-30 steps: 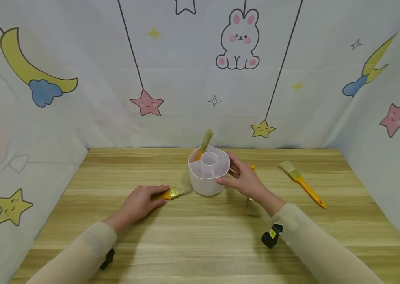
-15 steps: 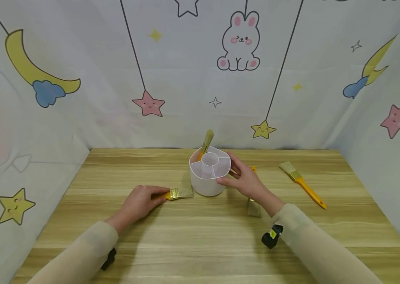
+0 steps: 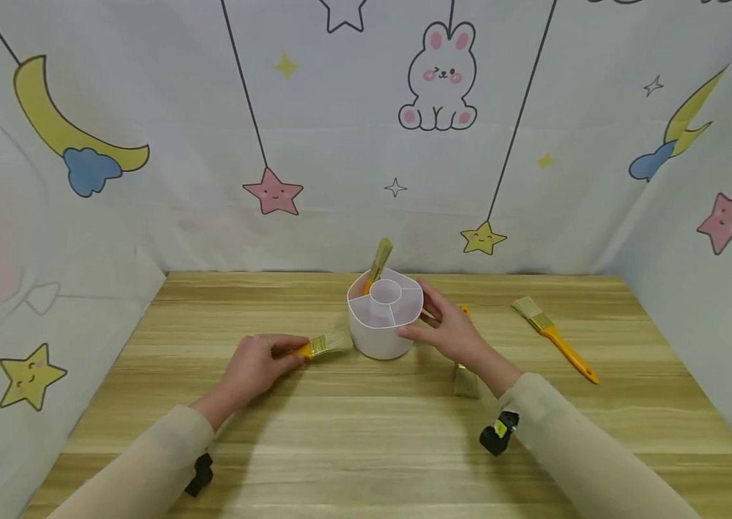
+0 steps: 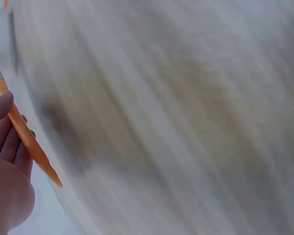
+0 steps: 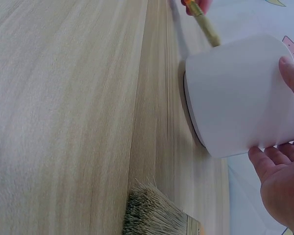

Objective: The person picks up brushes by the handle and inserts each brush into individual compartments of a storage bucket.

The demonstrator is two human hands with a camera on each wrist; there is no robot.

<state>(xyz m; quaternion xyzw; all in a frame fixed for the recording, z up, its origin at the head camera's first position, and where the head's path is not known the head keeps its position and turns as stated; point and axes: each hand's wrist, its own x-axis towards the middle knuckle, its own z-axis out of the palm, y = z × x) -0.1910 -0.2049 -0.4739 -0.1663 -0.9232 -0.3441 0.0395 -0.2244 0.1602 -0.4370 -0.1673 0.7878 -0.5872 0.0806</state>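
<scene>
My left hand (image 3: pixel 260 366) pinches a paintbrush (image 3: pixel 325 346) by its orange handle, bristles pointing right toward the white organizer. The left wrist view shows the orange handle (image 4: pixel 28 134) between thumb and fingers. My right hand (image 3: pixel 446 324) holds the side of the white round organizer (image 3: pixel 380 342), thumb at the near side and fingers behind. Thin walls divide the organizer around a central tube. One paintbrush (image 3: pixel 380 258) stands in its back left compartment, bristles up. In the right wrist view my fingers (image 5: pixel 267 159) rest against the organizer's white wall (image 5: pixel 240 98).
Partly hidden under my right forearm lies another paintbrush (image 3: pixel 466 380), bristles toward me. Farther right, a paintbrush (image 3: pixel 554 339) lies slanted on the wooden table (image 3: pixel 366 447). A patterned white cloth (image 3: pixel 340 238) hangs behind the table and along both sides.
The held paintbrush has risen slightly and turned a little in my left hand's grip. My right hand and the organizer stay in place; the view has shifted a bit.
</scene>
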